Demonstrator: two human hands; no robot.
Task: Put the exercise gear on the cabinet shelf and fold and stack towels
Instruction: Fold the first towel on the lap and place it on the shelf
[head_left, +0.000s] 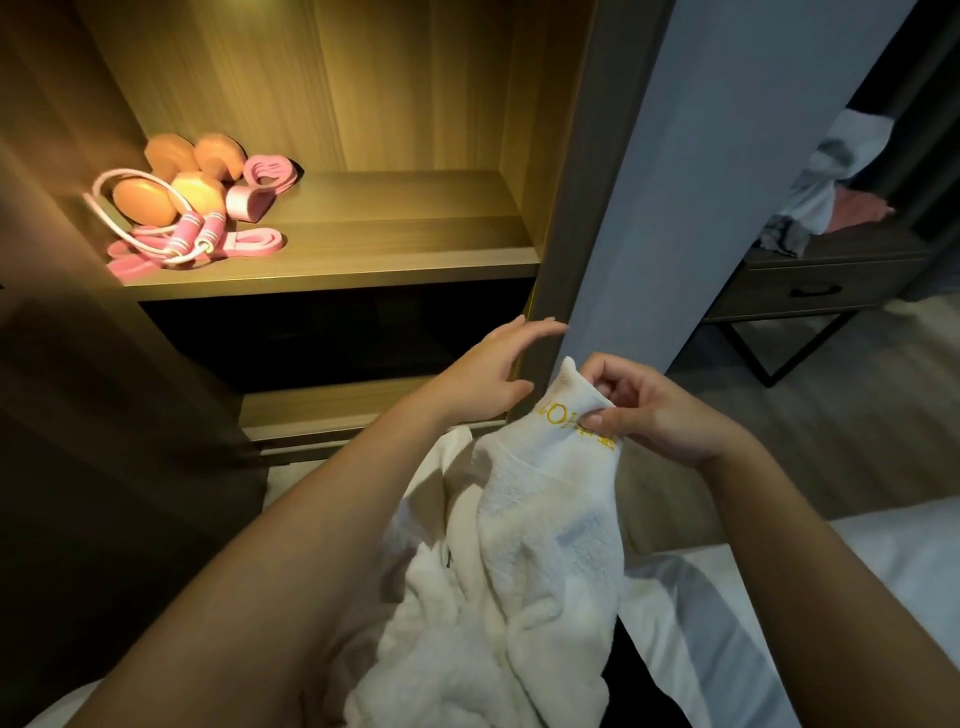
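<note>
Presently the white terry towel with gold embroidered lettering (545, 545) hangs bunched from the person's right hand (660, 415). The thumb and fingertips of that hand pinch its hemmed edge just beside the letters, and the rest of the cloth trails in loose folds toward the white bed (857, 571). The left hand (488, 374) holds nothing. Its fingers are spread and relaxed, hovering just above the towel's top corner and close to the wooden cabinet's upright edge (550, 260).

The exercise gear looks already placed. Orange dumbbells (171, 176), a pink skipping rope (189, 234) and flat pink resistance bands (249, 244) lie clustered at the left end of the lit wooden cabinet shelf (415, 244).

The main hazard is the single small pinch. With most of the weight dangling below it, the hem could slip free and the towel drop in a heap. If the left hand takes a mid-edge fold rather than the true corner, the towel would likely open skewed and fold crooked. Shaking it out this close to the cabinet could also catch it on the upright. The bands lie near the shelf's front lip, so a careless brush might drag them off.
</note>
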